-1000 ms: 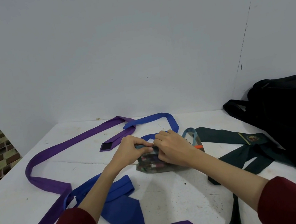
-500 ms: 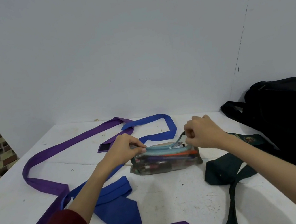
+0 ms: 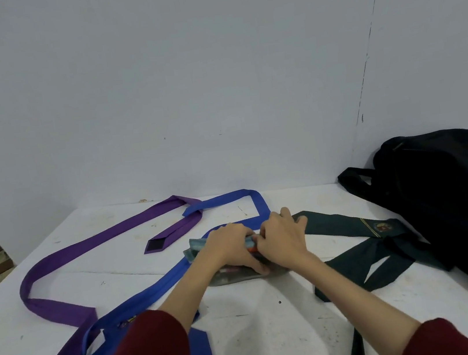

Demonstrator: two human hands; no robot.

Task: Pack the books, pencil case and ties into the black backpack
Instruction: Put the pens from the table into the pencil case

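Crowding hands (image 3: 254, 242) & pencil case (image 3: 199, 248): ties (image 3: 158, 286), backpack (image 3: 455, 205).

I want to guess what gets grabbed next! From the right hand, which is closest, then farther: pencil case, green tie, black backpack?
From the right hand:
1. Pencil case, held under both hands.
2. Green tie, just to its right.
3. Black backpack, far right by the wall.

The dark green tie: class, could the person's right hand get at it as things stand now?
Probably yes. The dark green tie lies flat on the table just beside the right hand, with nothing on top of it there. But that hand grips the pencil case along with the left hand, so it must let go first.
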